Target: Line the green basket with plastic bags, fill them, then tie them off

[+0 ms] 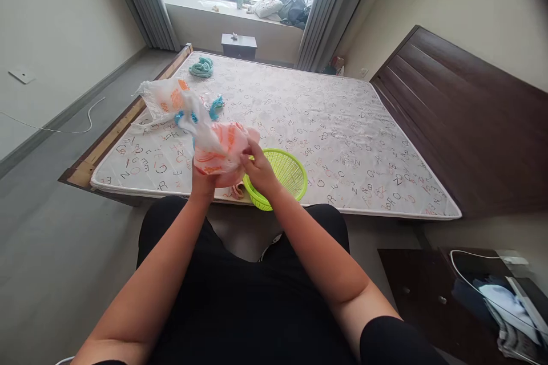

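Between my hands, above the mattress edge, is a white plastic bag (pixel 209 142) with orange print and something pink inside, its loose top flopping to the left. My left hand (pixel 202 183) grips it from below and the left, most fingers hidden behind the bag. The fingers of my right hand (pixel 260 170) pinch its right side. Under my right hand a lime-green plastic basket (pixel 287 174) sits at the front edge of the bed. A small pinkish item (pixel 235 191) lies beside the basket, partly covered.
The bare mattress (pixel 325 125) carries another printed plastic bag (pixel 160 100), a bright blue bundle (pixel 217 106) and a coiled teal-green item (pixel 201 67). A dark headboard (pixel 462 97) stands on the right. Beyond the bed are a small nightstand (pixel 240 41) and a windowsill (pixel 188 1) with bags.
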Tool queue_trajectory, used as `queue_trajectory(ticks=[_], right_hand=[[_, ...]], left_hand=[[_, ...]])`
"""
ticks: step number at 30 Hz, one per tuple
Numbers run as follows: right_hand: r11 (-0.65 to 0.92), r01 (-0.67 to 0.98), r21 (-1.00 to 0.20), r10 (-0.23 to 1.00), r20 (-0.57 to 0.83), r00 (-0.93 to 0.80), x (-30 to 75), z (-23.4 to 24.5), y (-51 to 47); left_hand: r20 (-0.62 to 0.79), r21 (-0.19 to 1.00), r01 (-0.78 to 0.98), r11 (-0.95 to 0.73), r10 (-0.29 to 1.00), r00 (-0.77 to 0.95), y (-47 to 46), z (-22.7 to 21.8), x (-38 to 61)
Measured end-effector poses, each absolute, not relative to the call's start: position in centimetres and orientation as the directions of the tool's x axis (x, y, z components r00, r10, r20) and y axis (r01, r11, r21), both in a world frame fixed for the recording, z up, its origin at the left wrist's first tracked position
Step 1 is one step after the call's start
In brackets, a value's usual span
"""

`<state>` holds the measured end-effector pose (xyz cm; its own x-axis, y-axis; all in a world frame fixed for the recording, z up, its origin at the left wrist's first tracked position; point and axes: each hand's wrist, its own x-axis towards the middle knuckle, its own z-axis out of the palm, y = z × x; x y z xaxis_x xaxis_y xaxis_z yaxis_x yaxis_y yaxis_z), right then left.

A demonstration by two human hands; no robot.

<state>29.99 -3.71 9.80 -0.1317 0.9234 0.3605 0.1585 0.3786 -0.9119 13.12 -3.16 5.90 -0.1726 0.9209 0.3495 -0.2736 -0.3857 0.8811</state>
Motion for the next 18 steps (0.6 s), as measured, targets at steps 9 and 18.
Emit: queue_trajectory(ticks=[9, 18], right_hand=[[0.458, 0.536, -0.709, 0.834, 0.552, 0.018, 22.0, 0.7, -7.1], [0.203, 0.857, -0.474, 0.947, -0.128, -0.295, 23.3, -8.2, -5.7]], left_hand=[[0.271, 0.839, -0.326, -0.435, 0.854, -0.443, -1.0, 3.7, 6.1], [-0.095, 0.896, -0.370, -0.247, 0.706, -0.702, -0.3, 0.8, 1.7]])
